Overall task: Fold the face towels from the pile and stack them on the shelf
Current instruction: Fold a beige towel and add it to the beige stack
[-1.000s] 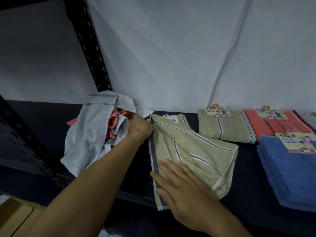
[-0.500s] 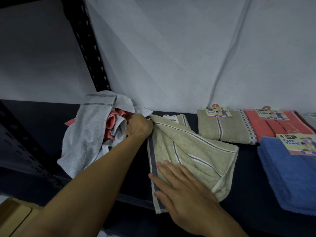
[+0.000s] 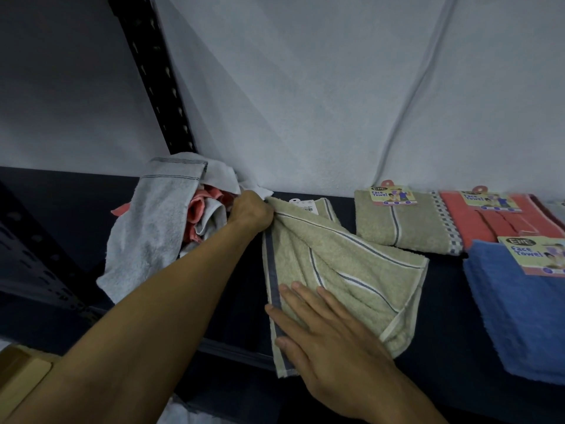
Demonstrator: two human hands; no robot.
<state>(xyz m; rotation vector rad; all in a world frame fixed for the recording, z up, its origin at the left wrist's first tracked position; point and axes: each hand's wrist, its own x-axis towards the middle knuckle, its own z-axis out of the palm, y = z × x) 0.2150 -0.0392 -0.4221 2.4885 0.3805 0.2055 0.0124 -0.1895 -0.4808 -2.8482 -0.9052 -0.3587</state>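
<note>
While my left hand [image 3: 252, 211] pinches the olive face towel's [image 3: 342, 270] far corner beside the pile [image 3: 159, 221], right hand [image 3: 330, 328] flat on its near edge on the shelf [image 3: 443, 301], mid-fold; next: square edges.

Left hand [image 3: 251, 211] reaches far back on a straight bare forearm, fingers curled, pinching the far corner of the beige striped terry towel [image 3: 345, 267]. Right hand [image 3: 330, 338] lies flat, fingers straight, pressing its near edge.
</note>
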